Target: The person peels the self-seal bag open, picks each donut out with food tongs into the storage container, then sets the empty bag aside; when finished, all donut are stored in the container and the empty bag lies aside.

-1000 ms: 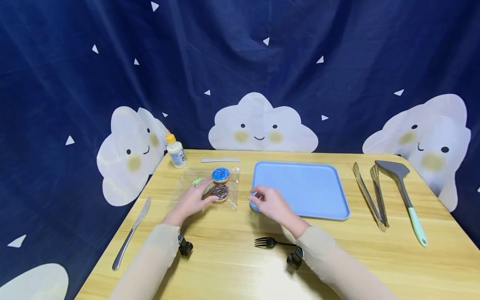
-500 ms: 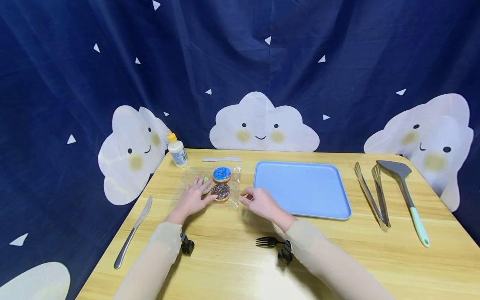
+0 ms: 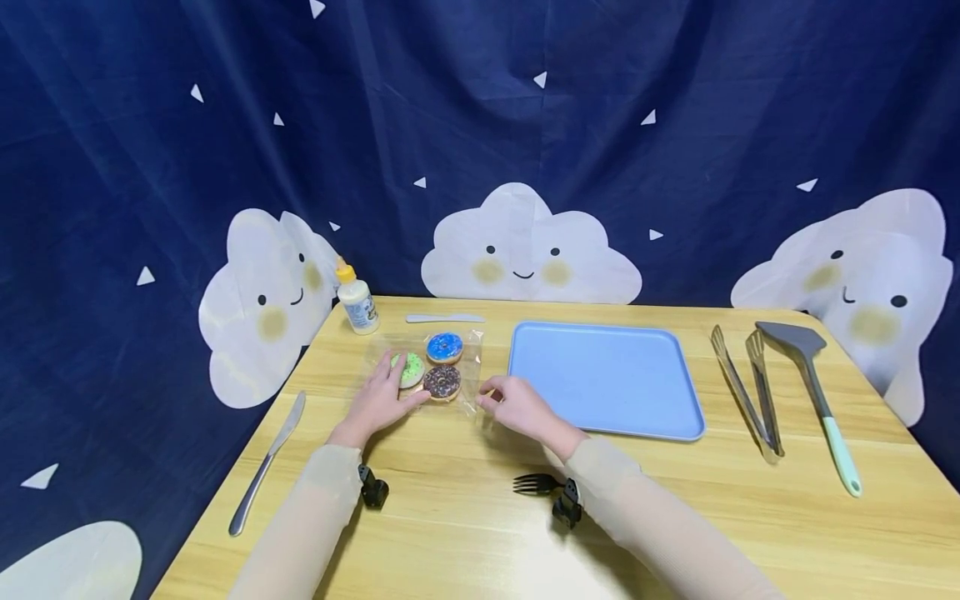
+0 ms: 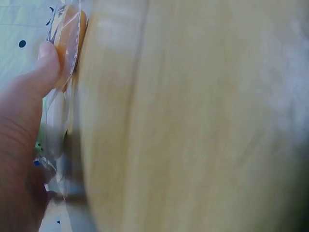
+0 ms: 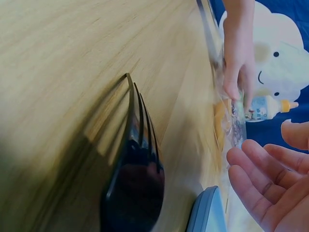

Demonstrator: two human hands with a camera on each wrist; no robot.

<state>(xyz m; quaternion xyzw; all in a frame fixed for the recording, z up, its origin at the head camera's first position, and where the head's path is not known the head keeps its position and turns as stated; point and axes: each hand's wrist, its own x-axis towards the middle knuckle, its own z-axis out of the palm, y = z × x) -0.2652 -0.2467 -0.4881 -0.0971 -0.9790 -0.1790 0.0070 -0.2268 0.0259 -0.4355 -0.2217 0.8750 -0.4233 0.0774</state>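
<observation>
A clear plastic bag (image 3: 471, 375) lies on the table with three donuts in it: green (image 3: 412, 373), blue (image 3: 444, 344) and chocolate-brown with sprinkles (image 3: 452, 380). My left hand (image 3: 377, 403) rests on the bag's left part, fingers spread over the green donut and thumb at the brown one. In the left wrist view the thumb (image 4: 47, 60) touches the plastic film over a donut's tan side. My right hand (image 3: 519, 407) hovers by the bag's right edge, fingers loosely bent. A gap shows between thumb and fingers in the right wrist view, with nothing held.
Right of the bag lies a blue tray (image 3: 600, 375). Beyond it are metal tongs (image 3: 759, 400) and a spatula (image 3: 813, 383). A black fork (image 5: 135, 193) lies below my right wrist. A table knife (image 3: 270, 458), a pale knife (image 3: 445, 318) and a yellow-capped bottle (image 3: 358, 305) surround the bag.
My right hand has moved left from the tray's edge to the bag's right edge. My left hand's fingers have drawn left, uncovering more of the green donut.
</observation>
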